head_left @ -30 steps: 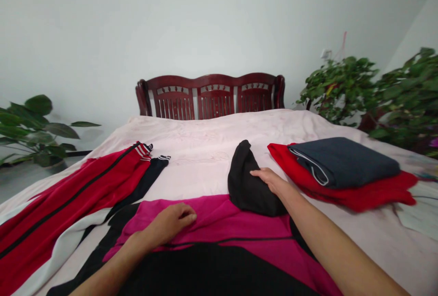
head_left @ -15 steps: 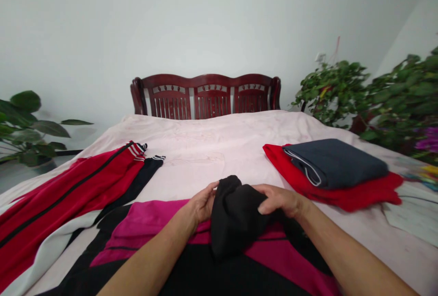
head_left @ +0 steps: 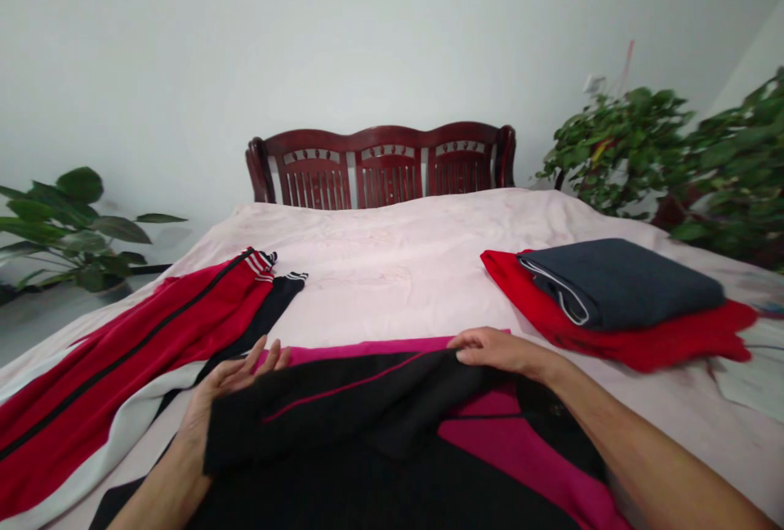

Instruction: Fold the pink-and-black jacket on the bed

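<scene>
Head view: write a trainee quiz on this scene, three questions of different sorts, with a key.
1. True or false: the right hand grips the black fabric sleeve with the thin magenta line.

2. Fill in the missing word: the folded slate-blue cloth with white trim rests on a ____ cloth.

3. Multiple choice: where does the long red garment with the black stripe lie in the view?
A. right of the right hand
B. left of the right hand
C. on top of the slate-blue cloth

Key: 1. True. 2. red. 3. B.
</scene>
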{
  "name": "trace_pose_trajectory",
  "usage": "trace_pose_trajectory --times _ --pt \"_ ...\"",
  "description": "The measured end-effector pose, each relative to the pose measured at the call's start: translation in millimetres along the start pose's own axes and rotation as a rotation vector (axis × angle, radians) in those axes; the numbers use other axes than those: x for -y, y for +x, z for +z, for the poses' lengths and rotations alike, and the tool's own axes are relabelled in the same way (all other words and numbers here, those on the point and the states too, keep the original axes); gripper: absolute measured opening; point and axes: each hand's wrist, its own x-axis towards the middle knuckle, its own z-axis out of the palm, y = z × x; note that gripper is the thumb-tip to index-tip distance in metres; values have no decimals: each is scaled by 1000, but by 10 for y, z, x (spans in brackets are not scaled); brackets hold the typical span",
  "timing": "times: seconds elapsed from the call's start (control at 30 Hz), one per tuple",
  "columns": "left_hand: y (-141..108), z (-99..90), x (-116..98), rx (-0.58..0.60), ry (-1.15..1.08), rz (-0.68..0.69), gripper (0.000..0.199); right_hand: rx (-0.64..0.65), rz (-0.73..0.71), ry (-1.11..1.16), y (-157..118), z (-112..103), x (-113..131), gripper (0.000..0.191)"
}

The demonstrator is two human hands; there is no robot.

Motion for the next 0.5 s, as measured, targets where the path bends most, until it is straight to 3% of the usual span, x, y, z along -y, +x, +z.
trace_pose_trajectory --times 0.1,0.17,0.23,0.37,0.43,0.5 --pt "-182 -40 -121 -24 134 -125 65 -69 51 -104 34 57 -119 35" --pt "-323 -2 -180 -11 345 -124 69 -105 51 -121 24 66 -131 35" --pt "-439 -41 -188 33 680 -5 73 -127 48 -136 -3 55 -116 40" --pt "-511 -385 -31 225 1449 490 81 -43 70 -166 -65 40 -96 47" --pt "-499 -539 67 227 1684 587 63 16 73 -176 -90 46 -94 46" --pt "-490 -577 102 182 1791 577 37 25 60 -149 -115 42 -81 44"
